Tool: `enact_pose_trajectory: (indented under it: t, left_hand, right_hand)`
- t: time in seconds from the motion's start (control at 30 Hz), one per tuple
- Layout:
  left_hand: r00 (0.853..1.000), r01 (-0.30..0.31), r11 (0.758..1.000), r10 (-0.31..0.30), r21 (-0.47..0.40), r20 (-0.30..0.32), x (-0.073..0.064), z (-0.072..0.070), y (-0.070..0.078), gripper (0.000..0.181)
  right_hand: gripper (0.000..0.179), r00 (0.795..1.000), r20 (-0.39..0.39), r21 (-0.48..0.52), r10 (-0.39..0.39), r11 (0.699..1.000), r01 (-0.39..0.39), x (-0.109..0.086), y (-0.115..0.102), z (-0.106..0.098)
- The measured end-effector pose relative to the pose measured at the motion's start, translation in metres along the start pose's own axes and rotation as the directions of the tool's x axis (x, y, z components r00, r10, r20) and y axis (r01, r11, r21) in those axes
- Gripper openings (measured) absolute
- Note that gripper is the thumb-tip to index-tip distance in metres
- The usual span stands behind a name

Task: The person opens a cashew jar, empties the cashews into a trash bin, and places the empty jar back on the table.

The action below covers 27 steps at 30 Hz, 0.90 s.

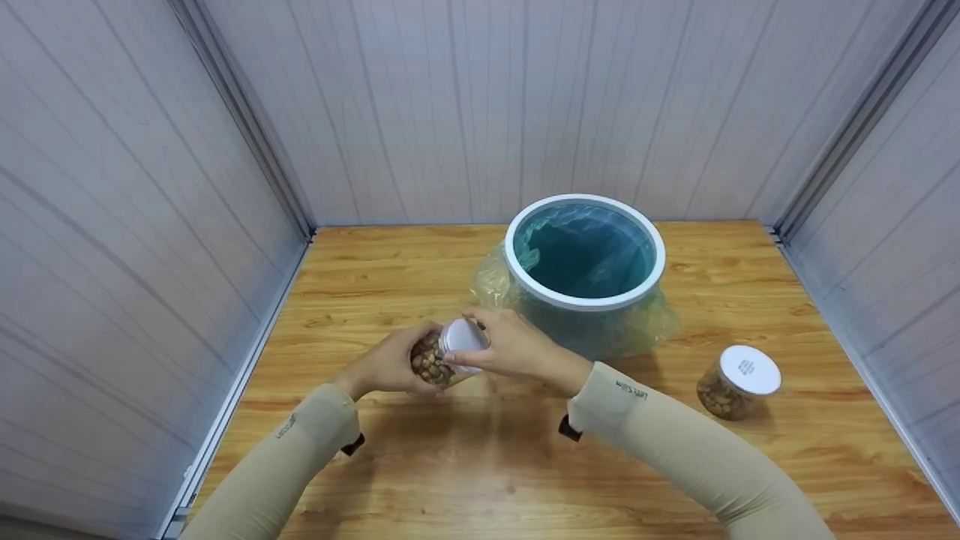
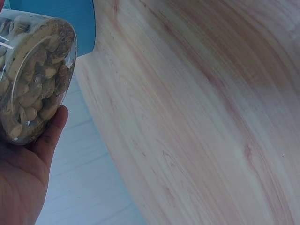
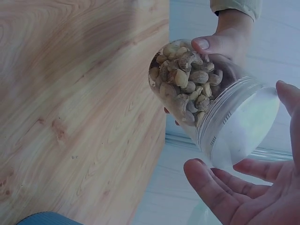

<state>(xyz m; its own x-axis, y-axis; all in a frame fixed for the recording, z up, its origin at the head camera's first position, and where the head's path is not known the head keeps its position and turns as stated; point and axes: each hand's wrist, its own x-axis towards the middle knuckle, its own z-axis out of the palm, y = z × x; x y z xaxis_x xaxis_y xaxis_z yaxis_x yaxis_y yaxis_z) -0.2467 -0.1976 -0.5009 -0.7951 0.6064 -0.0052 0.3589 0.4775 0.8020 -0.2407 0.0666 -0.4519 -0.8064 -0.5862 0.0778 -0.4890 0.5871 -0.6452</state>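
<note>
Inside the left grip (image 1: 388, 363), the lidded jar (image 1: 436, 358) is tilted.

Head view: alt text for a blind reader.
A person's left hand holds a tilted clear jar of nut-like pieces while the right hand spans its white lid. Beyond stands a bag-lined bin; a second lidded jar stands at right.

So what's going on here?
A person's left hand grips a tilted jar of cashew-like nuts while the right hand holds its white lid, which is on, by the edge. A second lidded nut jar stands on the table to the right, a bag-lined bin beyond the hands.
</note>
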Motion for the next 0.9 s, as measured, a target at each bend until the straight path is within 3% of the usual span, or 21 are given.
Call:
enact_pose_trajectory:
  t: [0.13,0.33,0.6,0.9]
  left_hand:
    - [1.0,-0.001,1.0,0.001,0.008,0.0,-0.0001,0.0006,-0.0004,0.09]
    - [1.0,-0.006,1.0,0.006,0.011,-0.001,-0.0012,0.0015,-0.0021,0.088]
    - [1.0,-0.008,1.0,0.008,0.019,-0.009,-0.0008,0.0015,-0.0037,0.084]
    - [1.0,0.024,0.999,-0.024,0.03,-0.017,-0.0029,0.0009,-0.0011,0.089]
  right_hand:
    - [0.068,1.0,0.003,0.037,-0.02,0.999,0.02,-0.0006,0.0009,0.0]
    - [0.076,0.995,0.042,0.039,-0.092,0.995,0.09,-0.0007,0.0035,-0.001]
    - [0.076,0.973,0.046,0.009,-0.227,0.974,0.227,-0.0014,0.0017,-0.0022]
    - [0.082,0.957,0.062,0.019,-0.284,0.959,0.283,-0.0031,-0.0006,-0.0025]
